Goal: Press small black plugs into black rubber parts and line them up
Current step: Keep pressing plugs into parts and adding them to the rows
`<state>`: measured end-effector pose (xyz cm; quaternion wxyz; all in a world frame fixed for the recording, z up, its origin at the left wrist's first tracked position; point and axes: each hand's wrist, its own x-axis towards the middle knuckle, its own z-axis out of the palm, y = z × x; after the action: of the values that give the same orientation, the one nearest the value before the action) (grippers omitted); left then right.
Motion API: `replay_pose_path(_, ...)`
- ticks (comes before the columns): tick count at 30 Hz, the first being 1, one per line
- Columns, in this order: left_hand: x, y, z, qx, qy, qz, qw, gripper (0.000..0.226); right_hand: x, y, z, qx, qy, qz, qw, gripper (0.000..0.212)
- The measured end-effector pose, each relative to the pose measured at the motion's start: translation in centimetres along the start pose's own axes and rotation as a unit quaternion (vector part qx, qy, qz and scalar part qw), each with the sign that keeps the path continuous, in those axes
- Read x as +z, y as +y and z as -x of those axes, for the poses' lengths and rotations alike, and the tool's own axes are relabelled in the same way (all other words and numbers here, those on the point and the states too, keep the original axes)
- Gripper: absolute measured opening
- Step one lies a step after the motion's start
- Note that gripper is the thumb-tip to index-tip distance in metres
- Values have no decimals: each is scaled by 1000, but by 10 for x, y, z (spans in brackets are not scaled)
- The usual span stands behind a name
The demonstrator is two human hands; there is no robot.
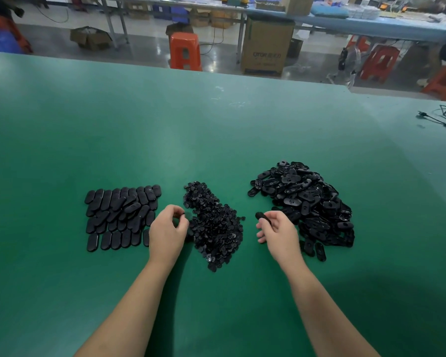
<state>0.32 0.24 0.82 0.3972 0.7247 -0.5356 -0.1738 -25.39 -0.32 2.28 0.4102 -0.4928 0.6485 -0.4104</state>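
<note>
A heap of small black plugs [214, 225] lies in the middle of the green table [216, 130]. To its right is a large pile of black oval rubber parts [309, 202]. On the left, several oval parts lie lined up in rows [119, 217]. My left hand [168, 230] hovers at the left edge of the plug heap and pinches a small black plug [182, 215] between thumb and fingertips. My right hand [278, 233] sits between the heap and the big pile, fingers curled round one black rubber part [262, 217].
Black cables [443, 119] lie at the table's far right edge. Beyond the table stand an orange stool [185, 51], a cardboard box [267, 47] and further workbenches.
</note>
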Motion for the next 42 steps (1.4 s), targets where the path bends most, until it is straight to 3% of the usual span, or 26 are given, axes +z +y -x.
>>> replay_pose_path(3,0,1,1,21,-14,-4,1000,23,12,5,10,-27,33,6,999,7)
replay_pose_path(8,-2,1,-1,42,-4,-14,999,23,14,7,15,-62,41,26,997,17)
replay_pose_path(18,-4,4,-2,35,0,-4,999,23,14,7,13,-48,37,20,998,22)
replay_pose_path(24,3,27,-2,-35,3,149,988,13,14,7,13,-47,36,21,998,26)
replay_pose_path(30,16,57,-2,-102,-84,340,931,16,14,8,13,-48,37,15,998,24)
replay_pose_path(34,26,68,0,-115,-114,357,920,15,14,11,11,-43,36,10,998,16)
replay_pose_path(42,37,83,8,-141,-136,386,902,23,16,12,11,-46,41,0,998,23)
